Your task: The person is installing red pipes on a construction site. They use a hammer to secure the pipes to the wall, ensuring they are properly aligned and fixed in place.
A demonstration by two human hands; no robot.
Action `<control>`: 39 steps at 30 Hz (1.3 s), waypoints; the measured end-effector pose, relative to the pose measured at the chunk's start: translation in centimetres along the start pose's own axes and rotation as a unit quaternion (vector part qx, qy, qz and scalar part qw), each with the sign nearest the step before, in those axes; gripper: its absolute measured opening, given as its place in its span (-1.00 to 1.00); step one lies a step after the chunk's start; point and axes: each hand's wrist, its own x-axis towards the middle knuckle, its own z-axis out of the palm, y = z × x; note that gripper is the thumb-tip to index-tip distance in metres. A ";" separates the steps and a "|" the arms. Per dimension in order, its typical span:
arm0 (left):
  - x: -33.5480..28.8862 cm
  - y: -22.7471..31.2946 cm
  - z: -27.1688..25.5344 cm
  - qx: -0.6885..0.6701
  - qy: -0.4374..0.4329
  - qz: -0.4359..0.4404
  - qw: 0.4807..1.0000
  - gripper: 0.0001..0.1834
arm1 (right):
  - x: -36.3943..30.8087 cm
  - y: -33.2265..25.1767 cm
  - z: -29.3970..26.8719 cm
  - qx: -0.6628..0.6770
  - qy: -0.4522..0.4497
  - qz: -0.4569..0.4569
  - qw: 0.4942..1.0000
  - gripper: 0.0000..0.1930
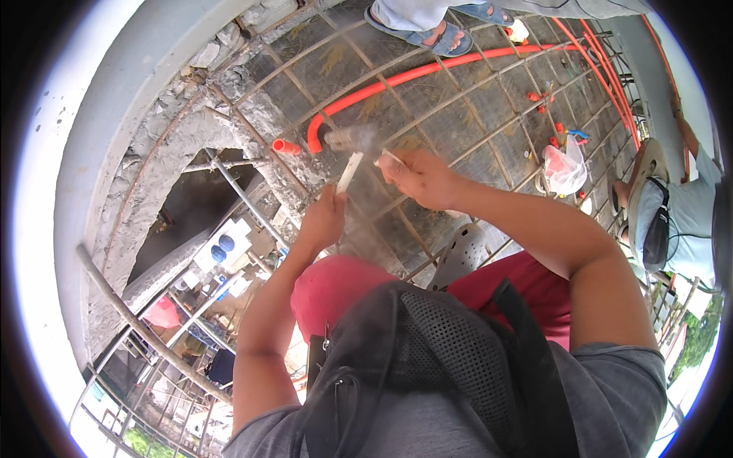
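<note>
My left hand [324,217] is closed around the lower end of a pale flat bar [350,172], which slants up and away from me. Just beyond the bar's top is a blurred grey cylindrical tool head [350,139]. My right hand [420,179] pinches a thin pale stick [394,157] pointing toward that head. Which of the two pieces joins the head, I cannot tell. To the left, a short orange pipe stub [286,146] stands close to the bent end of a long orange conduit [397,80].
A steel rebar grid [427,118] covers the dark floor panel. Broken concrete edges a hole [195,198] at left, with a lower level showing through it. A clear plastic bag [565,169] lies at right. Sandalled feet [450,40] stand ahead; another person [672,217] is at right.
</note>
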 end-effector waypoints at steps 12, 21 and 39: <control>0.4 -0.4 1.0 0.000 0.036 0.017 0.999 -0.60 | 1.0 -0.7 -1.0 -0.007 -0.013 -0.009 1.000 -0.35; 0.3 0.0 1.2 -0.040 0.041 -0.018 0.998 -0.61 | 0.7 3.9 1.1 -0.023 -0.015 0.176 0.984 -0.32; 0.0 0.3 1.2 -0.113 0.014 -0.029 0.993 -0.61 | 1.1 -7.2 -2.7 0.059 -0.035 0.004 0.998 -0.37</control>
